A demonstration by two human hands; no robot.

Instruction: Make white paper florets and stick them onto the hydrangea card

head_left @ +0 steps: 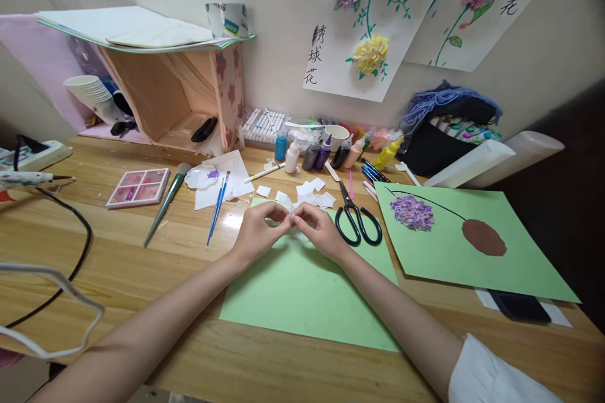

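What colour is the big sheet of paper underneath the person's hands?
The sheet of paper is light green, best seen in the head view.

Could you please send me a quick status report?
Left hand, right hand: fingertips pinched together over green sheet; anything held too small to tell. White paper pieces just beyond. Scissors close beside right hand.

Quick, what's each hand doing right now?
Left hand: closed, pinching what looks like a small white scrap.
Right hand: closed, pinching at the same scrap, mostly hidden.
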